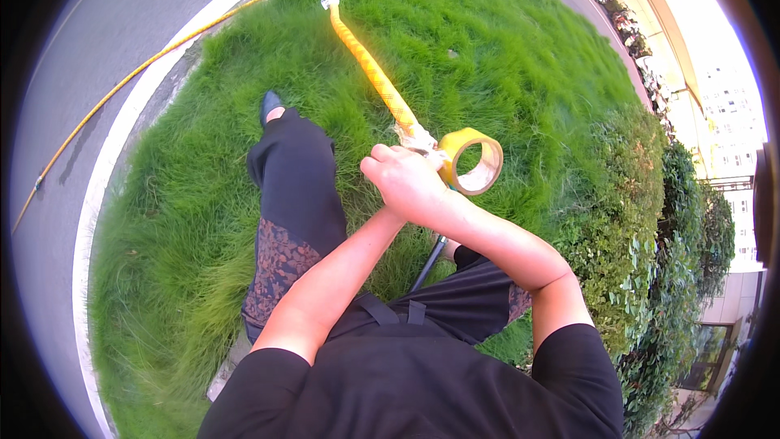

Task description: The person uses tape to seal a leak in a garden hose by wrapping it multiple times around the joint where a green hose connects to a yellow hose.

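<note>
Covering 1 L hand, 1 R hand sits by 1 tape roll, yel. hose w/ 2 white wraps; can't tell either's grip.

From seven o'clock the left forearm rises toward one o'clock, while the right arm, bent at the elbow, comes from four o'clock and points to ten, its right hand having curled fingers and hiding the left hand.
</note>
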Motion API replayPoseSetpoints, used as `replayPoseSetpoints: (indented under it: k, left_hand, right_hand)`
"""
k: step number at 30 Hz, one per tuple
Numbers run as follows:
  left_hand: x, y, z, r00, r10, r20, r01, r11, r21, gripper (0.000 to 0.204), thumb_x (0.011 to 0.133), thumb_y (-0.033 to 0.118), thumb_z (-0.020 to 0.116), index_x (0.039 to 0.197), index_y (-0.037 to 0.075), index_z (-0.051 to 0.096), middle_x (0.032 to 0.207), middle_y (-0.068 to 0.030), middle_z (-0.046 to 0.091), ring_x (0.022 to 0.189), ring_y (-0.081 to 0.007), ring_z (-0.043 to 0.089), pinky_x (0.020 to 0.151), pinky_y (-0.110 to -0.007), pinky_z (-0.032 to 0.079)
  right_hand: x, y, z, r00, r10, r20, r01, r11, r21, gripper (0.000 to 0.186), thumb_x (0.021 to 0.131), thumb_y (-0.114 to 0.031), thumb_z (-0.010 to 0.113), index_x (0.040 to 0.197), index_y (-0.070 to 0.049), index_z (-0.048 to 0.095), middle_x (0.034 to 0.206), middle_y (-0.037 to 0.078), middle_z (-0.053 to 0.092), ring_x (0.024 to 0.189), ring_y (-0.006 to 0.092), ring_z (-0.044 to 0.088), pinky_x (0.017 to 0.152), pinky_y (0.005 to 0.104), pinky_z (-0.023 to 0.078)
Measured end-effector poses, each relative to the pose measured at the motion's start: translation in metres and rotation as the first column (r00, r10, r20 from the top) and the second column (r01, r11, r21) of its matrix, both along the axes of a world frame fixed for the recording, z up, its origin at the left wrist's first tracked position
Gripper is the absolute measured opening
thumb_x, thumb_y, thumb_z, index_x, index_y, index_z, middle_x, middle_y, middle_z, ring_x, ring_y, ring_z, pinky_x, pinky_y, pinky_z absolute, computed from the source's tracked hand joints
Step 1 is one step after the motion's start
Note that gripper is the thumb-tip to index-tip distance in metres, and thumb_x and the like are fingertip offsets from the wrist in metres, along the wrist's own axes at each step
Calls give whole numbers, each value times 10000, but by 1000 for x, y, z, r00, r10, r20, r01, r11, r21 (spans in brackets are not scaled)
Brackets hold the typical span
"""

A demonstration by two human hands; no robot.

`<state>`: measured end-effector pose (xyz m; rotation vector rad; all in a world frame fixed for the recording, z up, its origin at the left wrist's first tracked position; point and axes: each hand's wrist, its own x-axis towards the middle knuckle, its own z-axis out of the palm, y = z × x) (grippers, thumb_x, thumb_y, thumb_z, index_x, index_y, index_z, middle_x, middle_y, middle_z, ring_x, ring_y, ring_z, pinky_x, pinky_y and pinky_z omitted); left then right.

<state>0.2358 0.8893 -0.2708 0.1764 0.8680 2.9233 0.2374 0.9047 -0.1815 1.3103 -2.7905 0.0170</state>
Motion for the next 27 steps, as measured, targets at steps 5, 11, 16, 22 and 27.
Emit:
replayPoseSetpoints:
  k: [5,11,16,22,27]
  left_hand:
    - [3,2,-2,1000,-31,-3,31,999,21,346,891,250,584,1169,64,496,1015,-43,565,881,-118,543,767,-273,460]
    - [2,5,-7,998,-62,-4,62,997,40,380,900,277,574,1196,60,479,1023,-56,559,896,-130,542,786,-286,467]
    - [1,14,-17,995,29,94,-41,990,133,429,904,305,570,1231,54,453,1033,-75,555,912,-155,545,820,-308,472]
    - [-13,15,-43,994,-96,48,61,872,486,460,890,293,589,1247,40,448,1034,-130,573,949,-254,574,838,-387,481]
    - [1,-5,26,999,-6,-36,2,993,-118,933,739,469,753,1371,62,200,1228,-72,413,1121,-158,438,964,-327,388]
  right_hand:
    - [-8,-2,-9,1000,3,31,-4,999,38,101,649,-63,597,734,-90,550,747,47,535,760,229,588,631,367,483]
    - [-7,-3,-3,992,-104,-68,108,992,62,74,648,-76,602,705,-105,566,717,27,560,738,214,597,640,369,494]
    - [9,-32,6,985,-164,61,147,963,224,74,673,-104,603,740,-105,572,733,25,556,787,192,602,647,370,495]
    - [3,-26,13,981,-69,182,100,981,-166,130,836,-180,577,816,-56,542,766,96,567,774,267,594,705,394,476]
    - [-21,27,76,783,-140,606,520,681,-515,87,869,-96,546,910,-22,567,771,1,543,739,106,538,655,265,457]
